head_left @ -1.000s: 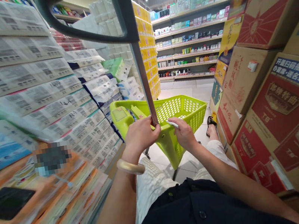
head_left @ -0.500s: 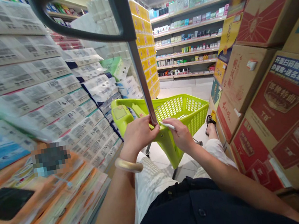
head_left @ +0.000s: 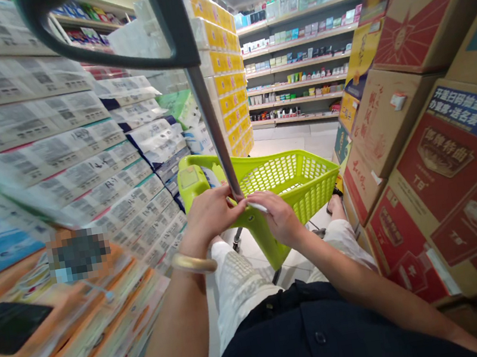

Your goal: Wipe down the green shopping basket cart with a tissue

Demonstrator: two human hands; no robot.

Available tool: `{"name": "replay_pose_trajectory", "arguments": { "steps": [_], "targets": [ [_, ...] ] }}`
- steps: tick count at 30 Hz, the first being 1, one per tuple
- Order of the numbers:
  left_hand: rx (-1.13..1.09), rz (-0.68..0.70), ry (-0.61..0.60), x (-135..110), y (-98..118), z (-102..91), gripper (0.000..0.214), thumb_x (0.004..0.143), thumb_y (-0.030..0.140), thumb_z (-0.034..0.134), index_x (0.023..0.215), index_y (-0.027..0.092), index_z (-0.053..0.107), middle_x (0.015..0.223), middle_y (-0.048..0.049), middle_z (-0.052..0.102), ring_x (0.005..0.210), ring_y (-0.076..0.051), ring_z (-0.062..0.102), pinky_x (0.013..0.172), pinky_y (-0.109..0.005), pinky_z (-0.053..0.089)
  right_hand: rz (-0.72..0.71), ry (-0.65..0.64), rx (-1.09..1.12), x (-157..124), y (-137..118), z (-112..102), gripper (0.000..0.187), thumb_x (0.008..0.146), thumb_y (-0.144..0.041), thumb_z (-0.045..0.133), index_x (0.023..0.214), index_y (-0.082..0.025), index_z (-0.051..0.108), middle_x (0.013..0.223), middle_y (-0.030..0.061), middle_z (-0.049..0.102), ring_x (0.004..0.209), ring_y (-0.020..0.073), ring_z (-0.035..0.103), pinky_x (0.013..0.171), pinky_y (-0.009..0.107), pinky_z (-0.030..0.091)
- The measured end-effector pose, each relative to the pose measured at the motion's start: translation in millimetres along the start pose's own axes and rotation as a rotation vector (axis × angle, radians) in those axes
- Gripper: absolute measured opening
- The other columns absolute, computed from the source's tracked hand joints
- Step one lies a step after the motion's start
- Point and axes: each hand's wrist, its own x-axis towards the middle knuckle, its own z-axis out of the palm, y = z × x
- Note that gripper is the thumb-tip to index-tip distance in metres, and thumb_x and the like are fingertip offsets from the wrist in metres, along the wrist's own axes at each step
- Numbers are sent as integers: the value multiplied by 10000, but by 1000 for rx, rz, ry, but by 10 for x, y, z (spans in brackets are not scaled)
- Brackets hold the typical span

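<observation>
Green cart (head_left: 293,179), left hand (head_left: 210,214) closed on grey handle (head_left: 206,117), right hand (head_left: 280,220) nearer, pinching white slip (head_left: 257,206).

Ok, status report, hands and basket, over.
Left grip shut on pole, at its base. Right grip pinching white slip beside it. Basket ahead in aisle. Boxes right, packs left, both close.
</observation>
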Motion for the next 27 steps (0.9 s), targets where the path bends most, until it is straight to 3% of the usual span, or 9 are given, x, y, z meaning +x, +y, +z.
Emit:
{"name": "replay_pose_trajectory", "arguments": {
  "steps": [6, 12, 18, 24, 27],
  "targets": [
    [-29, -4, -8, 13, -64, 13, 331, 804, 511, 548, 891, 242, 721, 766, -13, 745, 718, -206, 663, 615, -279, 444, 146, 93, -94, -1, 43, -30, 340, 910, -110, 429, 1101, -228, 685, 1088, 77, 713, 1086, 213, 628, 1013, 421, 480],
    [-30, 16, 3, 14, -73, 11, 361, 800, 539, 543, 893, 240, 722, 776, -19, 748, 730, -207, 669, 597, -269, 435, 24, -35, -9, 31, -72, 37, 404, 904, -80, 429, 1203, -258, 635, 1210, 52, 680, 1181, 197, 588, 1087, 437, 414],
    [-52, -15, -16, 18, -91, 1, 316, 784, 499, 562, 879, 248, 729, 771, -10, 746, 706, -201, 667, 592, -270, 435, 153, 98, -115, -45, 131, -44, 346, 905, -110, 427, 1105, -221, 685, 1102, 86, 716, 1086, 226, 629, 1002, 443, 475],
    [-117, 35, 0, 22, -152, 0, 331, 768, 508, 561, 851, 234, 727, 711, -7, 734, 692, -189, 668, 598, -258, 445, 35, 6, -58, -8, -62, 70, 401, 892, -75, 421, 1185, -227, 649, 1199, 70, 686, 1169, 200, 595, 1096, 421, 402],
    [-139, 28, -6, 15, -174, -9, 358, 763, 535, 559, 824, 223, 725, 707, -13, 733, 677, -186, 666, 584, -258, 440, 52, 19, -101, -28, 8, 32, 395, 888, -72, 411, 1165, -208, 658, 1172, 86, 695, 1148, 210, 604, 1070, 427, 423]
  ]
}}
